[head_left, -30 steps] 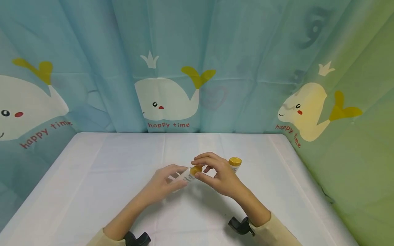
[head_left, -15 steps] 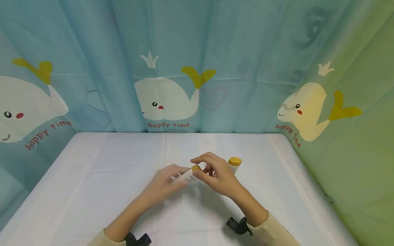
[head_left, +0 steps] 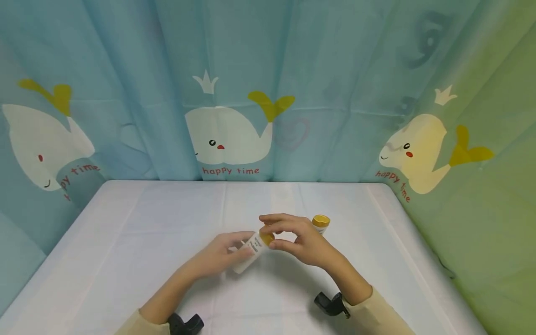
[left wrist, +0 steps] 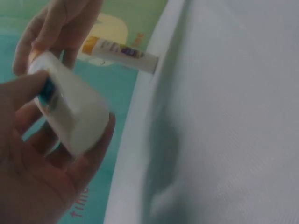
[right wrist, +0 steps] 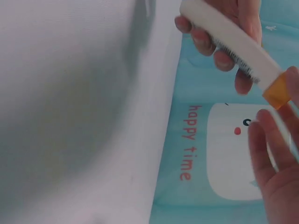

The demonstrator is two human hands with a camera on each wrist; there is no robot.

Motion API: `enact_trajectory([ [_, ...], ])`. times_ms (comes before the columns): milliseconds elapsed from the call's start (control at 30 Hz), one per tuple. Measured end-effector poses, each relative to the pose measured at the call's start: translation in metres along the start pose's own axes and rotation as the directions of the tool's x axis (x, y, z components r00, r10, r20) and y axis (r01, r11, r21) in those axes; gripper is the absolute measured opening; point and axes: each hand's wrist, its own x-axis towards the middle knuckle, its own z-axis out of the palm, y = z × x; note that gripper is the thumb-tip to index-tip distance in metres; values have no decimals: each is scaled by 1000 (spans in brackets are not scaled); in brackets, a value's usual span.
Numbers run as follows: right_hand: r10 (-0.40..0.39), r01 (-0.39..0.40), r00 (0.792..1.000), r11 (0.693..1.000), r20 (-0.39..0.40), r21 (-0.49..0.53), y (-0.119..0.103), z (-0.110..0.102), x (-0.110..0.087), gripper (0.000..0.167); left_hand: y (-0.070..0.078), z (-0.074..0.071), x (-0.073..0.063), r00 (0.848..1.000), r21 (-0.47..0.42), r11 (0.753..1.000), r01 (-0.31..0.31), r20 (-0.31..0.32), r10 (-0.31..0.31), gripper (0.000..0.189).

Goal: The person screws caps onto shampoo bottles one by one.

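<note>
A white bottle (head_left: 243,265) with a gold cap (head_left: 266,236) is held tilted above the table by my left hand (head_left: 215,256), thumb on one side and fingers on the other. My right hand (head_left: 307,242) is at the capped end, thumb and forefinger about the cap. In the right wrist view the digit nearest the cap (right wrist: 278,91) touches it, while other fingers (right wrist: 264,140) stand apart from it. Dark print shows on the bottle's side. A second white bottle (left wrist: 117,52) with a gold cap stands upright behind my right hand, partly hidden in the head view.
A pale cloth covers the table (head_left: 167,209). Behind it hangs a blue-green curtain (head_left: 326,93) with whale prints. Black wrist devices (head_left: 331,304) sit below both hands at the cream sleeves (head_left: 372,311).
The held bottle has tilted and turned, so more of its body and label shows. My right fingers have shifted over the cap. The second bottle stays in place.
</note>
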Motion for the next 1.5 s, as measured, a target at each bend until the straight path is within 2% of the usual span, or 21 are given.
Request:
enact_trajectory([
  [100, -26, 26, 1000, 998, 11, 50, 2, 0, 0, 27, -1, -1, 0, 998, -32, 999, -38, 58, 39, 38],
  [167, -62, 61, 998, 996, 12, 70, 4, 0, 0, 26, -1, 0, 0, 996, -41, 998, -57, 69, 60, 37],
  [333, -145, 146, 989, 987, -20, 70, 7, 3, 2, 27, -2, 4, 1, 996, -32, 997, -76, 46, 77, 32],
  [500, -188, 191, 980, 981, -62, 31, 7, 6, 4, 25, 0, 9, 2, 999, -4, 999, -34, 4, 34, 29],
  [667, -172, 170, 980, 985, -103, -29, 6, 9, 5, 23, 4, 13, 1, 999, 25, 1000, -19, -39, 20, 31],
  [800, -146, 138, 978, 989, -148, -62, 6, 13, 4, 22, 6, 15, 0, 996, 55, 998, -41, -75, 45, 32],
  [867, -126, 114, 978, 990, -167, -79, 6, 14, 4, 22, 7, 17, 0, 993, 100, 993, -57, -100, 67, 34],
  [967, -96, 80, 978, 993, -186, -88, 6, 15, 4, 19, 9, 19, -1, 983, 179, 980, -86, -144, 113, 36],
  [1033, -60, 41, 979, 994, -196, -97, 5, 16, 4, 15, 9, 20, 0, 971, 261, 958, -114, -173, 163, 36],
  [1133, -4, -20, 978, 994, -210, -108, 5, 16, 3, 9, 9, 23, 0, 947, 402, 905, -138, -214, 240, 33],
  [1200, 44, -70, 976, 991, -213, -114, 5, 17, 2, 8, 9, 25, 0, 928, 487, 862, -140, -239, 286, 33],
  [1233, 64, -89, 976, 990, -209, -113, 5, 17, 2, 8, 8, 25, 0, 922, 512, 848, -135, -249, 297, 32],
  [1300, 100, -122, 977, 987, -191, -108, 5, 17, 1, 9, 8, 26, 0, 915, 531, 838, -123, -266, 303, 31],
  [1433, 126, -140, 981, 986, -150, -88, 6, 18, 0, 12, 7, 26, 0, 908, 516, 849, -112, -294, 298, 32],
  [1500, 143, -157, 977, 984, -156, -82, 5, 18, 1, 10, 6, 26, 0, 906, 522, 845, -118, -292, 306, 32],
])
